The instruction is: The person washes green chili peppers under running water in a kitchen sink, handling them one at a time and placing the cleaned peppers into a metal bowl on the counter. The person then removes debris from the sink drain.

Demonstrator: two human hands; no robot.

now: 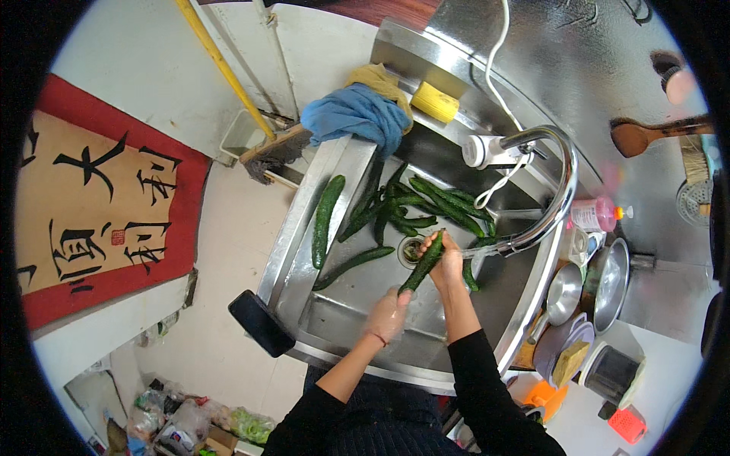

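Both of my hands are around one dark green cucumber [425,265] over the stainless steel sink [365,313]. My left hand [388,313], which looks gloved in thin clear plastic, grips its lower end. The upper part is held by the fingers of my right hand [447,265], near the water falling from the curved chrome faucet [564,182]. Several more cucumbers [450,205] lie heaped at the basin's far side. A single cucumber [353,267] rests left of the drain [409,251], and another cucumber [328,222] lies on the sink's left ledge.
A blue cloth [359,117] drapes over the sink's far left corner, near a yellow sponge [435,102]. On the left rim sits a black phone [261,323]. Metal bowls [610,285] and a pink bottle [593,214] stand to the right. A white cord [496,57] hangs by the faucet.
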